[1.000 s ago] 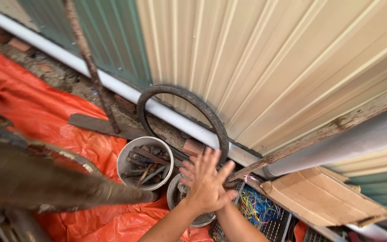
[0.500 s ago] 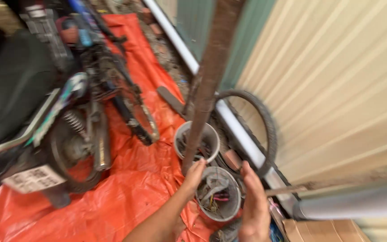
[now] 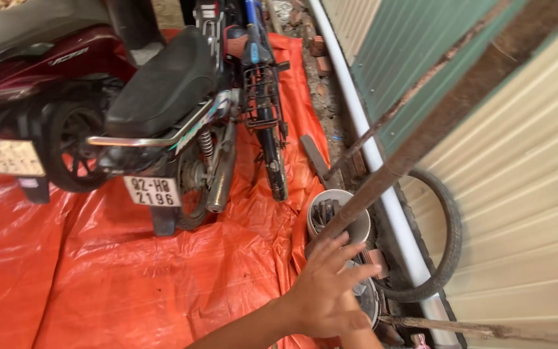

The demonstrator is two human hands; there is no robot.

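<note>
Orange tarpaulin point(image 3: 130, 284) covers the ground; 2 motorbikes point(image 3: 163, 110) occupy the upper left. At lower centre, the left hand point(image 3: 327, 294), grip open with fingers spread, hovers over 2 white buckets point(image 3: 340, 216) beside a tyre point(image 3: 450, 252). Right hand mostly hidden; its grip cannot be told.

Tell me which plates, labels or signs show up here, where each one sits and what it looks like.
White number plate: rectangular, dark characters, at the rear of the motorbike with the black seat.
Pale plate: rectangular, blurred, on the dark red scooter at the far left.
Light lettering patch: small, on the scooter's red side panel.
No packages or screens show; the left hand is spread above a round tub and bears no label.
</note>
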